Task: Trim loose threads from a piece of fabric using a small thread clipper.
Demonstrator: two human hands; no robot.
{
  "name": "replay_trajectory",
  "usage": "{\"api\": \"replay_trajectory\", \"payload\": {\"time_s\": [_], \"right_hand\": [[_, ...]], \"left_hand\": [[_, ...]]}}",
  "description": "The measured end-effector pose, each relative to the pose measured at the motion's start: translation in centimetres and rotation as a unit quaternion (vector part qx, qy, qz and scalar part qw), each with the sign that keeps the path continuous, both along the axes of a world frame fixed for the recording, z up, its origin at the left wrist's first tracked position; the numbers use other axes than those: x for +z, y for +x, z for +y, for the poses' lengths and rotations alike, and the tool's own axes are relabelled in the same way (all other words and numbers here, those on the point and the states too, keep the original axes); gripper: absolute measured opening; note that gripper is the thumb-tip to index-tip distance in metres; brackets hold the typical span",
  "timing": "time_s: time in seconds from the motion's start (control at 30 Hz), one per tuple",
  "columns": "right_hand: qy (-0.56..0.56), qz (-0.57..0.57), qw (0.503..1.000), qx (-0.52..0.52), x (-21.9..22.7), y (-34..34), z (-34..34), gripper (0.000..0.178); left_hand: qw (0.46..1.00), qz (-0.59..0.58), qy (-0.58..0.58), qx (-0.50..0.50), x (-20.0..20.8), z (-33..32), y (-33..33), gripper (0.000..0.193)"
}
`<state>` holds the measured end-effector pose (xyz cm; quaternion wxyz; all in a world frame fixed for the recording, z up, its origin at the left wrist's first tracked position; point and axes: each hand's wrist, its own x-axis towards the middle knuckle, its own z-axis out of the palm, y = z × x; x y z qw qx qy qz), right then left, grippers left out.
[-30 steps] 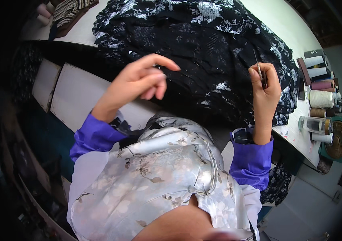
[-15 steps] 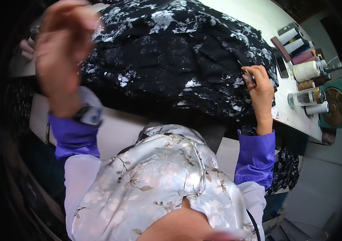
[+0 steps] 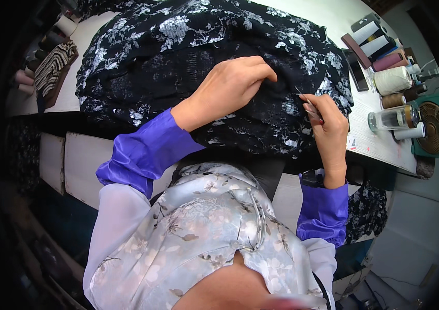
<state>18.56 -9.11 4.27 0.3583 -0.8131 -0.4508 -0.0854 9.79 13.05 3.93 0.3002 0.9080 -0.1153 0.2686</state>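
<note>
A large black cloth point(image 3: 126, 77) with silvery floral print lies in loose folds over the white table. Above its middle is my left hand point(image 3: 229, 85), back up, with the fingers curled and thumb and forefinger together. What they pinch, if anything, does not show. At the cloth's right side, my right hand point(image 3: 330, 121) is closed round small metal thread snips point(image 3: 309, 109). Their thin pointed tip points up and left, toward the fingertips of my left hand, with a gap between. I cannot tell whether the tip touches the cloth.
Along the table's right edge stand several thread spools point(image 3: 392, 81), a dark phone point(image 3: 356, 72), a clear jar point(image 3: 390, 119) and a green fan point(image 3: 433, 126). At the left lie a striped knitted piece point(image 3: 54, 64) and more spools point(image 3: 25, 77).
My left hand has come down from the raised upper left to over the middle of the cloth. My right hand has shifted slightly left and down, still holding the snips.
</note>
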Motion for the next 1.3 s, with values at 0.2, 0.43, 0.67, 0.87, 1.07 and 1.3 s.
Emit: {"api": "replay_trajectory", "payload": {"time_s": [0.2,0.43,0.67,0.87,1.07,1.3], "right_hand": [[0.025,-0.029,0.999,0.018,-0.6,0.3,2.9,0.039],[0.022,-0.021,0.999,0.020,-2.2,1.3,3.9,0.026],[0.121,0.010,0.992,0.037,-2.6,1.0,3.5,0.015],[0.155,0.046,0.985,0.059,-2.9,1.0,3.7,0.016],[0.206,0.070,0.974,0.070,-3.7,1.1,4.0,0.019],[0.175,0.108,0.977,0.050,-3.3,0.8,3.6,0.019]], "left_hand": [[0.998,-0.002,-0.056,0.043,-1.8,-0.7,-0.2,0.022],[0.995,-0.039,-0.066,0.059,-2.9,-0.8,-0.1,0.019],[0.994,-0.039,-0.076,0.064,-3.1,-0.9,0.2,0.016],[0.992,-0.035,-0.106,0.056,-3.2,-0.8,0.1,0.016],[0.991,-0.043,-0.118,0.052,-2.2,-1.8,0.1,0.021],[0.978,-0.012,-0.209,0.018,-2.5,-2.1,0.9,0.007]]}}
